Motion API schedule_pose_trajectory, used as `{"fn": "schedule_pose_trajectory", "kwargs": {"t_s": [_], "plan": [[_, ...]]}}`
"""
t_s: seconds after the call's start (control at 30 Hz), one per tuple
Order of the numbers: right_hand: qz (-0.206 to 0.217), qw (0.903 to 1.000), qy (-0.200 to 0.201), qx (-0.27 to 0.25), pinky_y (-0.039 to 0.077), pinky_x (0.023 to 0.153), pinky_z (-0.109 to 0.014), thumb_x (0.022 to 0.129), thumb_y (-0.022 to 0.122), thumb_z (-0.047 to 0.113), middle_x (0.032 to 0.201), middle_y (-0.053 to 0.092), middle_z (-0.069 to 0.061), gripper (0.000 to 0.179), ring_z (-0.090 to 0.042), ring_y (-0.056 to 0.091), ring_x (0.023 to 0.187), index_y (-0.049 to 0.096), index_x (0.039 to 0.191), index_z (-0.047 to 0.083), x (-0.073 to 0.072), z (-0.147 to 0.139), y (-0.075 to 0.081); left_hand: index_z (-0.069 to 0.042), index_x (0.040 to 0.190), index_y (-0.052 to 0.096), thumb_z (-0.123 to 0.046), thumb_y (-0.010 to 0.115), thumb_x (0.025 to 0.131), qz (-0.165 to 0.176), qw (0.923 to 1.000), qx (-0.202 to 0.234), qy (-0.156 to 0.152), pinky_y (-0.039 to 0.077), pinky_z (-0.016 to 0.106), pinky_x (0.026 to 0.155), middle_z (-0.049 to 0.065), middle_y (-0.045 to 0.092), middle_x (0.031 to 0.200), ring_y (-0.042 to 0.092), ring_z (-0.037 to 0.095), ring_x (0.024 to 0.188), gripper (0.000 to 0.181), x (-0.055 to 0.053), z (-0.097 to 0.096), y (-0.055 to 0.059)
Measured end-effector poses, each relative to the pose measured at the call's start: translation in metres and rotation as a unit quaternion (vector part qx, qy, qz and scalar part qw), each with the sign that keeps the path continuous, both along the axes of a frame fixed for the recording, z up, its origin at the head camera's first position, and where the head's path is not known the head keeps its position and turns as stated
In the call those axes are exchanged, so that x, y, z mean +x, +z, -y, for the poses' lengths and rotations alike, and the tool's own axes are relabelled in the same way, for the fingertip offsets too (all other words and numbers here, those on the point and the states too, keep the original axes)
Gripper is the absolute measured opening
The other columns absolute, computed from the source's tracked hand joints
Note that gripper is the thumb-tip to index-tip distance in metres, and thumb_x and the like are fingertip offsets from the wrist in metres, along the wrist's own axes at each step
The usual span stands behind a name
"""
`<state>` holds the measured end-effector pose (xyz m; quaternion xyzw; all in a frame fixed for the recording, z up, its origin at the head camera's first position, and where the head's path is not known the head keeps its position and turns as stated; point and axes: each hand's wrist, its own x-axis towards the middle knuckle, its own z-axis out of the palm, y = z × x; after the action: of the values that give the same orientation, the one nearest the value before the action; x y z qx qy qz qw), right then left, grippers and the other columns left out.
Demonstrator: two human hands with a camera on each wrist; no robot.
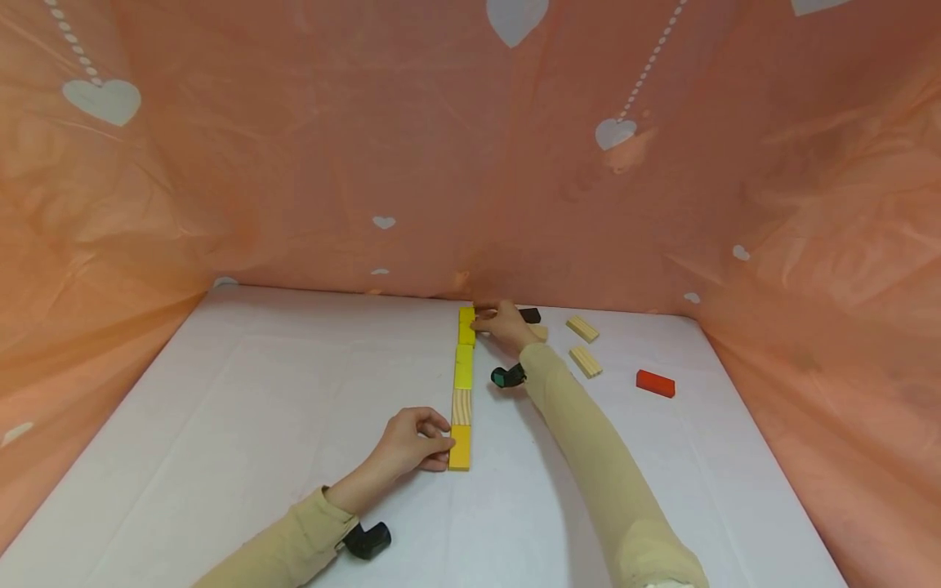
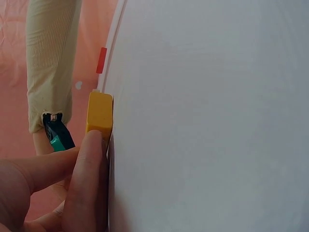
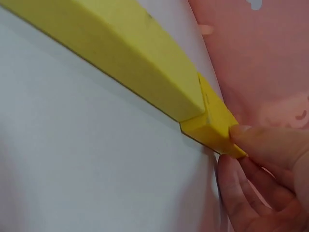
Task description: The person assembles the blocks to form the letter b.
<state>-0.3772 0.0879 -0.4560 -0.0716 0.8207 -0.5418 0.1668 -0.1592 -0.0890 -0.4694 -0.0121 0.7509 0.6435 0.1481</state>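
Note:
A straight row of blocks runs away from me along the white table. Nearest is an orange-yellow block (image 1: 459, 448), then a plain wooden block (image 1: 461, 407), a yellow block (image 1: 463, 367) and another yellow block (image 1: 466, 327) at the far end. With its thumb, my left hand (image 1: 408, 439) touches the left side of the orange-yellow block; its fingers do not wrap it. My right hand (image 1: 506, 325) pinches the far yellow block, thumb on top and fingers at its edge in the right wrist view. That block meets its neighbour slightly out of line.
Right of the row lie two plain wooden blocks (image 1: 585, 361), a red block (image 1: 655, 383) and a dark block (image 1: 530, 315). Another wooden block (image 1: 540, 332) is partly behind the right hand. An orange heart-patterned sheet (image 1: 331, 163) rises behind the table (image 1: 294, 367).

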Motion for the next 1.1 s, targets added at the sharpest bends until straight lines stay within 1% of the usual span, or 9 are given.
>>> {"fn": "schedule_pose_trajectory", "kwargs": {"t_s": [0.13, 0.37, 0.43, 0.67, 0.9, 1.1], "plan": [[0.002, 0.9999, 0.011, 0.013, 0.052, 0.092, -0.031, 0.084, 0.073, 0.007, 0.126, 0.057, -0.007, 0.051, -0.022, 0.054, 0.111, 0.055, 0.132, 0.008, -0.002, -0.001, 0.000, 0.006, 0.099, 0.061, 0.004, 0.072, 0.082, 0.004, 1.0000, -0.002, 0.002, 0.061, 0.035, 0.056, 0.011, 0.059, 0.077, 0.064, 0.016, 0.058, 0.021, 0.000, -0.001, 0.000], [-0.003, 0.9978, 0.054, 0.039, 0.048, 0.098, -0.033, 0.083, 0.075, 0.010, 0.135, 0.052, -0.007, 0.056, -0.022, 0.050, 0.121, 0.054, 0.135, 0.011, -0.004, -0.005, 0.000, 0.006, 0.099, 0.061, 0.003, 0.072, 0.082, 0.005, 0.9999, -0.009, 0.005, 0.061, 0.034, 0.056, 0.011, 0.059, 0.077, 0.064, 0.016, 0.058, 0.021, 0.001, -0.001, -0.001], [-0.006, 0.9974, 0.061, 0.038, 0.047, 0.099, -0.032, 0.084, 0.075, 0.010, 0.136, 0.052, -0.007, 0.056, -0.022, 0.049, 0.122, 0.053, 0.135, 0.010, -0.004, -0.006, -0.001, 0.006, 0.099, 0.061, 0.003, 0.072, 0.081, 0.005, 0.9999, -0.010, 0.006, 0.061, 0.034, 0.055, 0.011, 0.059, 0.077, 0.064, 0.016, 0.058, 0.021, 0.000, -0.001, -0.001], [-0.023, 0.9980, 0.052, 0.029, 0.047, 0.099, -0.032, 0.085, 0.074, 0.010, 0.133, 0.053, -0.007, 0.054, -0.023, 0.050, 0.119, 0.053, 0.135, 0.009, 0.001, -0.005, -0.002, 0.006, 0.099, 0.061, 0.004, 0.072, 0.081, 0.005, 0.9999, -0.012, 0.007, 0.061, 0.034, 0.055, 0.011, 0.059, 0.078, 0.065, 0.016, 0.058, 0.021, -0.001, -0.002, 0.000], [-0.045, 0.9974, 0.042, 0.038, 0.049, 0.094, -0.030, 0.086, 0.073, 0.010, 0.128, 0.055, -0.007, 0.051, -0.022, 0.052, 0.113, 0.055, 0.133, 0.008, 0.003, -0.004, -0.003, 0.005, 0.099, 0.061, 0.004, 0.072, 0.081, 0.007, 0.9999, -0.012, 0.009, 0.061, 0.034, 0.055, 0.012, 0.059, 0.078, 0.064, 0.016, 0.058, 0.021, -0.001, -0.003, 0.000], [-0.040, 0.9977, 0.037, 0.041, 0.049, 0.094, -0.030, 0.086, 0.073, 0.010, 0.128, 0.055, -0.006, 0.050, -0.022, 0.052, 0.113, 0.055, 0.133, 0.009, 0.006, -0.003, -0.002, 0.005, 0.100, 0.061, 0.003, 0.072, 0.081, 0.009, 0.9998, -0.017, 0.008, 0.060, 0.034, 0.055, 0.012, 0.059, 0.079, 0.065, 0.016, 0.058, 0.022, -0.001, -0.004, 0.000]]}}
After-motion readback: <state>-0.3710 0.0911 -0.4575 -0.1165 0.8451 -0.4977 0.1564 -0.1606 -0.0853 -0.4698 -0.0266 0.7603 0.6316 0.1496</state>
